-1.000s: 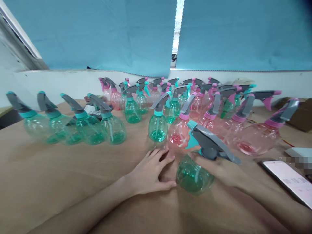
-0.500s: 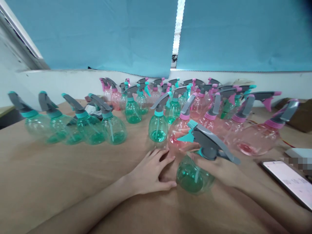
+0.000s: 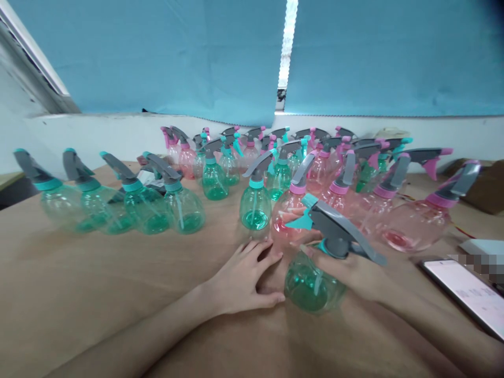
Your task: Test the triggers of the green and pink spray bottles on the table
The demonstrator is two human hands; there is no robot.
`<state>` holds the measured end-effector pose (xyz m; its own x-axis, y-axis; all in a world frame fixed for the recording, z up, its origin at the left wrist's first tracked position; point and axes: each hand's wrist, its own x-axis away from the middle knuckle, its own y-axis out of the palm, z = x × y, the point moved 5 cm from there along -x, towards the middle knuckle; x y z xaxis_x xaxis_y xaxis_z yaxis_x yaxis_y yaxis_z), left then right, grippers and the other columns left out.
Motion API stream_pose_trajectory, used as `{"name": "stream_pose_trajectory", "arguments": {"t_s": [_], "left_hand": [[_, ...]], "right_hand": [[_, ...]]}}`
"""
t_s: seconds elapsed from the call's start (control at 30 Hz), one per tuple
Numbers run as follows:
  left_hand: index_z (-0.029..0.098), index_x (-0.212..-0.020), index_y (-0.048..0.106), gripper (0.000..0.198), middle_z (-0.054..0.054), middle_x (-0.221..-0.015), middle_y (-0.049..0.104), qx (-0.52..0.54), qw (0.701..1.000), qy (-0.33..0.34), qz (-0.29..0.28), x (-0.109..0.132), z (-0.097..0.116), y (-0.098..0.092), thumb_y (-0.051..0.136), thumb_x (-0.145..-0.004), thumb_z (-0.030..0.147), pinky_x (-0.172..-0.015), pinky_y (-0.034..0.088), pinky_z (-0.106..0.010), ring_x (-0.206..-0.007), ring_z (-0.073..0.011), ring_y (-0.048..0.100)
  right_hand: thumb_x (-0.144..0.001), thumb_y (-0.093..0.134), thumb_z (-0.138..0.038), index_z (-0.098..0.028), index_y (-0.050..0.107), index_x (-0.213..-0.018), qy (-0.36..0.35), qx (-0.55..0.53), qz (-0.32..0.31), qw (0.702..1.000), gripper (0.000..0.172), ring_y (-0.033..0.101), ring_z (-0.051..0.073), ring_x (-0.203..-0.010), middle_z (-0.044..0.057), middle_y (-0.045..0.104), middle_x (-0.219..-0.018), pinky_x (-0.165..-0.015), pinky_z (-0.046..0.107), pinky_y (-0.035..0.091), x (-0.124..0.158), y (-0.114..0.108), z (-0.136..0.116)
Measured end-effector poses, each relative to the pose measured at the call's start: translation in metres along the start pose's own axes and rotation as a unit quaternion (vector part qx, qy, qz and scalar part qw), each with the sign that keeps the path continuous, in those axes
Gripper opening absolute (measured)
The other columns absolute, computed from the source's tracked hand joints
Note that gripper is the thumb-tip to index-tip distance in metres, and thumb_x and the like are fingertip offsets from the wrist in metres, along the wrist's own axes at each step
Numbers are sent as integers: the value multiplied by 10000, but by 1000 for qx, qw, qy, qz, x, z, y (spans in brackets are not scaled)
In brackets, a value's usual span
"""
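Observation:
My right hand [image 3: 346, 273] is wrapped round the neck of a green spray bottle [image 3: 313, 286] with a grey and teal trigger head; the bottle leans slightly, and part of my fingers is hidden behind it. To its left, my left hand [image 3: 248, 278] lies on the wooden table [image 3: 189, 325] with fingers spread, holding nothing. Just beyond that hand stands another green spray bottle [image 3: 255, 207]. A pink spray bottle [image 3: 289, 202] is behind the held one.
Four green bottles [image 3: 185, 210] form a row at the left. Several pink bottles [image 3: 417, 223] stand at the right, with many mixed bottles [image 3: 214, 178] behind. A lit phone [image 3: 464, 294] lies at the right, near a brown box [image 3: 486, 186].

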<state>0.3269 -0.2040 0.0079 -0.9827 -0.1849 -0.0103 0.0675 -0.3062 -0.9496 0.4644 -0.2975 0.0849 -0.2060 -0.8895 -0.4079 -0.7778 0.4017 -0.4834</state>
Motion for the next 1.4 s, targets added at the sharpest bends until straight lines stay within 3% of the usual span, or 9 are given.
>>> {"name": "stream_pose_trajectory", "arguments": {"t_s": [0.27, 0.43, 0.57, 0.9, 1.07, 1.3, 1.4], "left_hand": [[170, -1446, 396, 806, -215, -1520, 318, -1, 1000, 0, -2, -1, 0, 0, 611, -803, 606, -1092, 270, -595, -1391, -395, 295], [154, -1441, 403, 812, -224, -1510, 333, 3, 1000, -3, -9, -1, 1, -1, 615, -801, 606, -1089, 281, -588, -1388, -395, 303], [163, -1439, 407, 808, -216, -1518, 323, 2, 1000, -3, -4, -1, 0, -1, 623, -797, 602, -1096, 273, -588, -1388, -393, 303], [167, -1438, 405, 803, -213, -1514, 331, 8, 1000, 2, 2, 0, 0, 0, 611, -801, 610, -1091, 270, -602, -1387, -400, 302], [193, -1438, 405, 803, -179, -1523, 333, 16, 1000, 6, 14, 0, -1, 1, 620, -791, 618, -1107, 252, -594, -1389, -398, 299], [170, -1442, 400, 808, -211, -1520, 322, -1, 1000, -1, -4, 0, 0, 0, 608, -801, 615, -1099, 275, -575, -1397, -377, 295], [171, -1442, 399, 806, -209, -1524, 317, 4, 1000, -2, -6, 0, 0, 0, 606, -803, 617, -1102, 267, -583, -1403, -381, 282]], "right_hand": [[-819, 557, -325, -252, 588, -1226, 5, -2, -6, 1000, 415, 704, 191, -779, 47, 689, -1167, -702, 320, 602, 0, 0, 1], [-824, 552, -309, -246, 586, -1222, 4, -10, -9, 1000, 405, 707, 195, -812, 39, 696, -1143, -748, 325, 595, -1, 1, 0], [-840, 539, -312, -257, 578, -1241, 16, -15, -13, 1000, 407, 711, 197, -769, 33, 722, -1040, -675, 324, 601, 1, 2, 3], [-825, 554, -315, -261, 582, -1210, 11, -21, -13, 1000, 389, 707, 195, -810, 36, 698, -1137, -742, 332, 596, 0, 1, -1], [-827, 554, -331, -263, 578, -1219, 18, -10, -9, 1000, 399, 706, 194, -790, 43, 694, -1150, -693, 322, 597, 1, 2, 2], [-811, 558, -315, -269, 594, -1191, 12, -15, -5, 1000, 385, 704, 202, -821, 35, 700, -1135, -749, 340, 590, 0, 1, 0], [-796, 566, -303, -302, 616, -1145, 16, -21, -5, 1000, 353, 701, 222, -870, 13, 728, -1022, -759, 345, 587, -1, 1, -3]]}}
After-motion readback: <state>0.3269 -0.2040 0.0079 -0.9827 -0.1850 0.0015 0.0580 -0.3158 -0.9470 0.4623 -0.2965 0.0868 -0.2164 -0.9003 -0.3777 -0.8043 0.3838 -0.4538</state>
